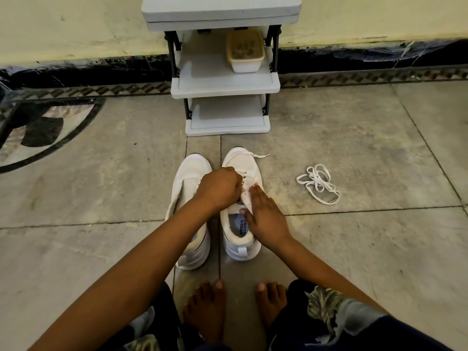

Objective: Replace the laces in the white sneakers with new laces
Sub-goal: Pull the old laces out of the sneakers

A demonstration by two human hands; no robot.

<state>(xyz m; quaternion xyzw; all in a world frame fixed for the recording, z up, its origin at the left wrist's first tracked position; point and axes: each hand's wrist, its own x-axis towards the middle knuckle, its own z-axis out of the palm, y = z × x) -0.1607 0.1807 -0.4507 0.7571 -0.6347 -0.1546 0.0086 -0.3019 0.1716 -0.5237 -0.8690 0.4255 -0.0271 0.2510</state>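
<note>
- Two white sneakers stand side by side on the tiled floor (354, 236) at the centre of the frame, toes pointing to the top of the frame.
- The left-of-frame sneaker (190, 173) is partly covered by the left forearm. No lace shows on its visible upper.
- The right-of-frame sneaker (243, 160) carries a fitted lace (260, 155). One free end of this lace lies across the toe and points to the right of the frame.
- The left hand (220, 188) reaches across to the eyelet rows of the right-of-frame sneaker. Its fingers (235, 178) are curled together and clamped on the fitted lace.
- The right hand (266, 216) rests on the right-side wall of the same sneaker. Its fingers (255, 193) are straight and lie flat against the upper, close together; the thumb touches the edge of the tongue.
- A loose lace (316, 183) lies in a tangled loop on the floor, right of centre, apart from both sneakers.
- A grey shelf rack (225, 84) stands against the wall at top centre. A pale container (245, 64) sits on its upper shelf.
- Two bare feet (205, 307) rest on the floor at bottom centre.
</note>
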